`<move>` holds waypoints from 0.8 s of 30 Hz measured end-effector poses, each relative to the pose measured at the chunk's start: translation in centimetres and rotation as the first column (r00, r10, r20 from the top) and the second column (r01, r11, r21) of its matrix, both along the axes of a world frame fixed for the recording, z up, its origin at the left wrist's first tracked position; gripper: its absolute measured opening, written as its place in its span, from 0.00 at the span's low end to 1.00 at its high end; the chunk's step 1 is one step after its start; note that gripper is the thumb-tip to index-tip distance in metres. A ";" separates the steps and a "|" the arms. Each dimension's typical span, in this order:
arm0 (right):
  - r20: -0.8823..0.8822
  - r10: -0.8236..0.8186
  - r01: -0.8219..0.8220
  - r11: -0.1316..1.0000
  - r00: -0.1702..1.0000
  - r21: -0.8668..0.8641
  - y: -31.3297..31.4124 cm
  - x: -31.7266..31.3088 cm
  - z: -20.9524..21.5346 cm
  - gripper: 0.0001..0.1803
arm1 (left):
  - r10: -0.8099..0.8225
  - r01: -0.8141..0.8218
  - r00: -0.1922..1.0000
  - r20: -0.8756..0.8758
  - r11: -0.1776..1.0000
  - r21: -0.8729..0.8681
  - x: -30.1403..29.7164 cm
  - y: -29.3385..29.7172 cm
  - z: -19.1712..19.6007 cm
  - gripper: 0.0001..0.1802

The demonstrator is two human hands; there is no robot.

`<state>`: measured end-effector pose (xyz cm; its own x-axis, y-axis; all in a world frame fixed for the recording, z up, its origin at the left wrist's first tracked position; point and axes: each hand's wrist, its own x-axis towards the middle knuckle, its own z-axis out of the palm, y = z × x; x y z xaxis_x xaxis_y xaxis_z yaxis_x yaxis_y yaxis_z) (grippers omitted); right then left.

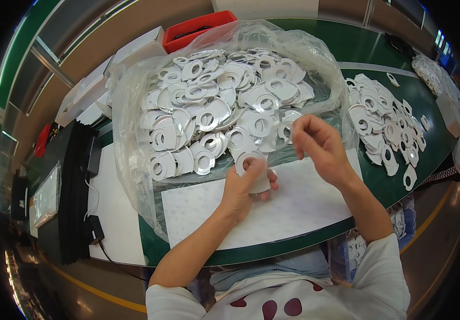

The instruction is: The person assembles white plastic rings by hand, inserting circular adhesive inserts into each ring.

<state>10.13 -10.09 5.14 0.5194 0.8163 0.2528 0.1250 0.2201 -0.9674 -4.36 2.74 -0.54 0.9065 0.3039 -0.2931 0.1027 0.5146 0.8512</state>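
Observation:
My left hand (pixel 244 186) grips a flat white plastic piece (pixel 260 184) with a round hole at its upper end, thumb on top and fingers beneath. To its right, my right hand (pixel 320 152) is raised with the fingers curled toward the thumb. Something clear may show at its fingertips, but I cannot make it out. Just beyond both hands lies a big heap of similar white pieces (pixel 208 117) in an opened clear plastic bag (pixel 134 154). Under my hands is a white sheet (pixel 203 213) on the green table (pixel 294 242).
A second pile of white pieces (pixel 385 120) lies on the table at the right. At the back stands a red bin (pixel 200 29) with dark items inside. White boxes (pixel 136 50) and a black folded stack (pixel 70 192) are at the left, near a small black adapter (pixel 95 229) with a cable.

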 end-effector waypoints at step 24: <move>-0.082 -0.122 0.126 0.991 0.989 0.044 1.5 -0.6 -2.4 0.10 | 0.025 -0.020 0.999 -0.039 0.991 0.131 0.0 -0.4 0.7 0.29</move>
